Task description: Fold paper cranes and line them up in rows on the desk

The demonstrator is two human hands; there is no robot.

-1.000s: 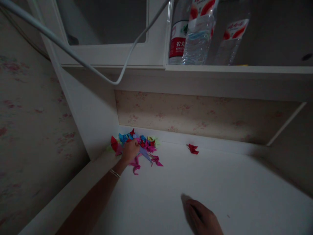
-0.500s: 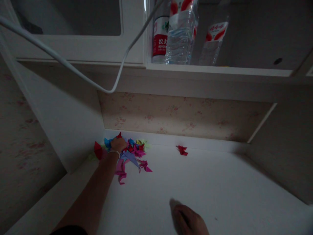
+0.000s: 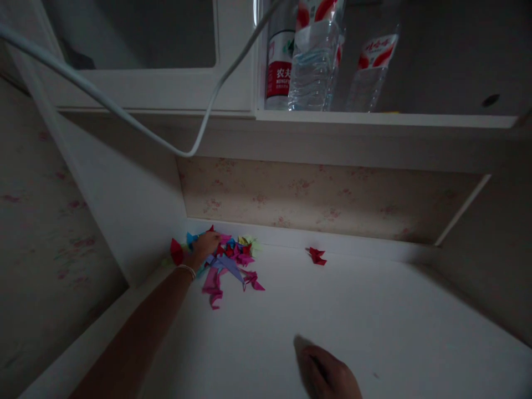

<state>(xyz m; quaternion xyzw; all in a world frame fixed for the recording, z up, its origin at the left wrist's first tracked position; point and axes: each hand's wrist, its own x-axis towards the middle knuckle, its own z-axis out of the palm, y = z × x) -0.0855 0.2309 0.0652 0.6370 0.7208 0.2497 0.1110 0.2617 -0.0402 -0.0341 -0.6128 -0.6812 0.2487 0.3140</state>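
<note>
My left hand (image 3: 205,244) reaches into a colourful pile of folded paper cranes in the back left corner. Its fingers are closed, with a pink paper crane (image 3: 225,239) at the fingertips. Part of the heap lies hidden beneath the hand. In front of it are a lavender crane (image 3: 231,267) and magenta cranes (image 3: 213,281); a red folded piece (image 3: 177,252) stands by the wrist. My right hand (image 3: 332,372) rests on the white tabletop near the front, curled into a loose fist with nothing visible in it. A single red paper crane (image 3: 317,255) sits apart near the back edge.
A pale cable (image 3: 191,153) hangs across the upper left in front of the cabinet (image 3: 166,91). Plastic bottles (image 3: 313,72) stand on the open shelf (image 3: 374,117) above. White side panels and flowered wallpaper (image 3: 299,194) enclose the desk.
My left hand has shifted within the pile, first left and back, then slightly right, with pink paper now at its fingertips. My right hand keeps its curled pose. The view has swung somewhat.
</note>
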